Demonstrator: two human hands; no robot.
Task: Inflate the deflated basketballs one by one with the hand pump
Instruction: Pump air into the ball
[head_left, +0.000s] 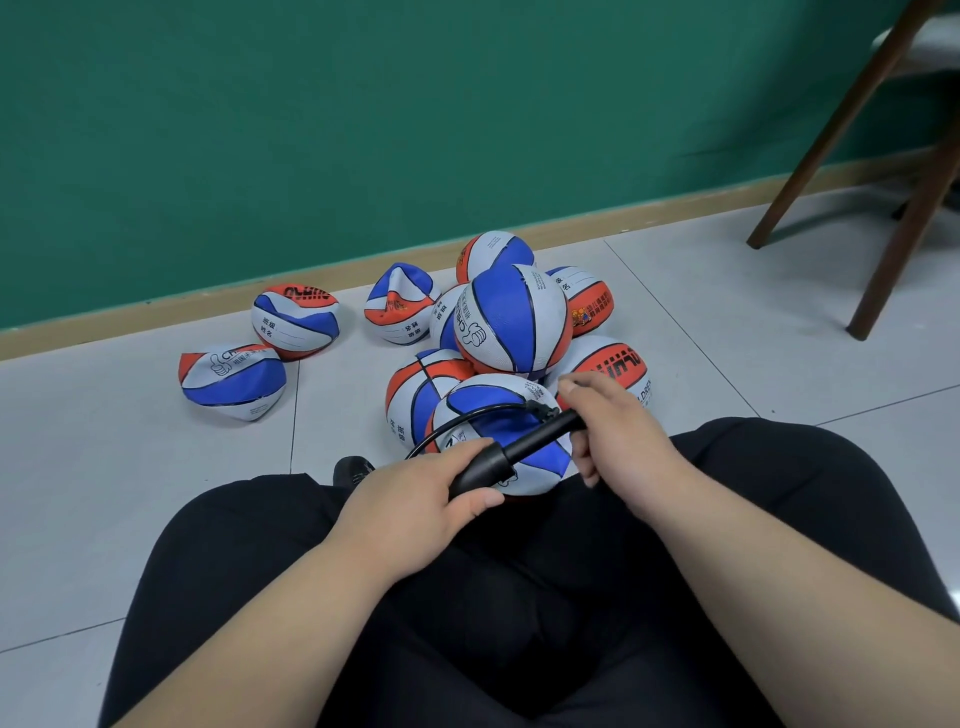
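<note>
Pumping the ball (498, 426) wedged against our knees (779, 462), we clench the pump (524, 449) at both ends, left hand (415, 499) on the thick end, right hand (618, 431) on the thin; long, even strokes should keep the hose (470, 417) seated.

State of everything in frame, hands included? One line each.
left hand, grips the pump's thick end
right hand, grips the pump's thin end
hand pump, held across the lap ball
hose, looped over that ball, tip hidden
lap ball, under the pump, mostly rounded
top ball, round, inflated
left balls, caved in, deflated
</note>
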